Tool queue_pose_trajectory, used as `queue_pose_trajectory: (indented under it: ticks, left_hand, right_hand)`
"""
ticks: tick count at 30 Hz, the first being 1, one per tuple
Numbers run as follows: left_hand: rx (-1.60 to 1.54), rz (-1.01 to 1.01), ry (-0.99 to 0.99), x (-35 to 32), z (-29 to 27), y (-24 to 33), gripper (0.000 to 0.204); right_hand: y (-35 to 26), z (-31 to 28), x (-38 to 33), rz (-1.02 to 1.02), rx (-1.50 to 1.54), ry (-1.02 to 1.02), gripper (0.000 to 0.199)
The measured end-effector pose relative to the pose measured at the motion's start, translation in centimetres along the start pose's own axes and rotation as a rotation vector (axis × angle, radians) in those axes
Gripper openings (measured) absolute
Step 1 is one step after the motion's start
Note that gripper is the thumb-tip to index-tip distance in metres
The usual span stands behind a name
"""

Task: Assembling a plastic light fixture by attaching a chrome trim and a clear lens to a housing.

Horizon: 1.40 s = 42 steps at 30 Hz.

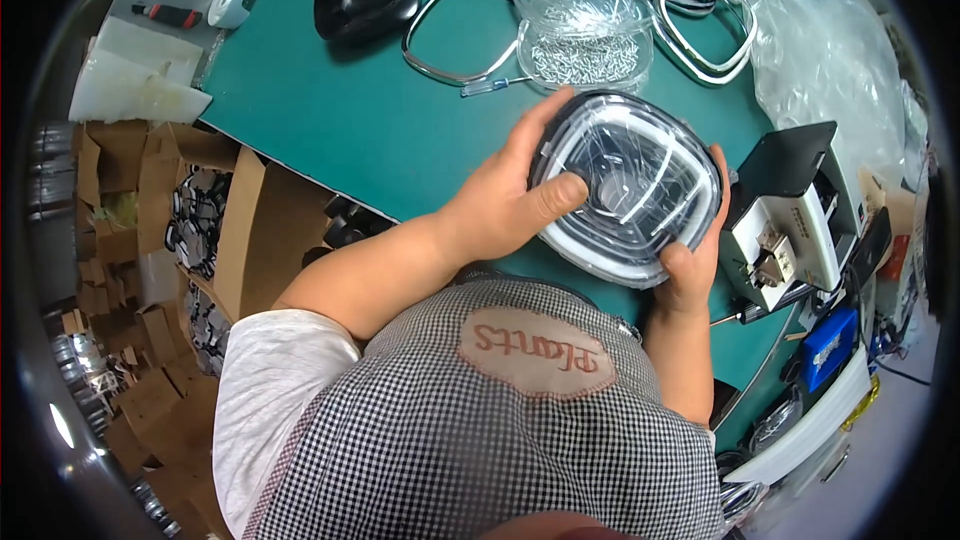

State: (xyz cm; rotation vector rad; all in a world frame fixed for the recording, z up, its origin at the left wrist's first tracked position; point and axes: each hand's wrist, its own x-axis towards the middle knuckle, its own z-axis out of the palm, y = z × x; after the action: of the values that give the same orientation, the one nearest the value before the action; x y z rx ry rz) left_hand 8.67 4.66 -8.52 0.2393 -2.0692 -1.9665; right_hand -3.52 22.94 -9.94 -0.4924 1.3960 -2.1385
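Note:
My left hand [515, 185] and my right hand [693, 258] are closed on opposite sides of a rounded-square black housing with a clear cover [630, 185]. A white ring runs round inside its rim, and glare streaks its glossy top. Both thumbs rest on the near rim and face, while most of the other fingers are hidden behind it. Just beyond the housing sits a clear tray of small silver screws [590, 58]. A screwdriver with a clear bluish handle [487, 88] lies beside that tray.
On the green table [310, 110] lie a black shell [367, 0], a chrome frame [408, 45], white rings [705, 70] and clear plastic bags [825, 50]. A white-and-black device [785, 230] stands at right. Open cardboard boxes [245, 230] with parts are at left.

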Motion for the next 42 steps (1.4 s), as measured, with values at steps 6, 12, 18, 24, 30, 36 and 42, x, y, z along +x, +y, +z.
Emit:
queue_pose_trajectory:
  ticks: [6,12,18,24,30,36,42]
  left_hand:
    - [0.061,0.018,0.034,-0.9,0.1,1.2,0.084]
    - [-0.070,0.082,0.059,-1.5,0.2,0.6,0.092]
    - [-0.166,-0.009,0.061,-0.7,-0.5,1.6,0.096]
    - [-0.298,-0.051,0.131,-1.2,0.2,1.6,0.070]
    - [-0.216,-0.013,0.266,-1.7,0.8,0.0,0.058]
    - [-0.202,-0.048,0.291,-1.5,0.8,-0.7,0.047]
    - [-0.107,-0.047,0.217,-1.5,0.5,-0.9,0.054]
  right_hand:
    - [0.1,-0.3,-0.7,-0.061,-0.051,-0.042,0.134]
    - [0.4,-1.2,-1.2,-0.134,-0.102,-0.152,0.126]
    - [0.7,-1.4,-1.6,-0.201,-0.171,-0.246,0.123]
    - [1.1,-1.4,-1.2,-0.254,-0.190,-0.312,0.118]
    - [0.8,0.1,-1.5,-0.166,-0.221,-0.203,0.109]
    - [0.2,1.5,-1.2,-0.155,-0.368,-0.141,0.096]
    - [0.9,0.8,-0.6,-0.084,-0.277,-0.098,0.082]
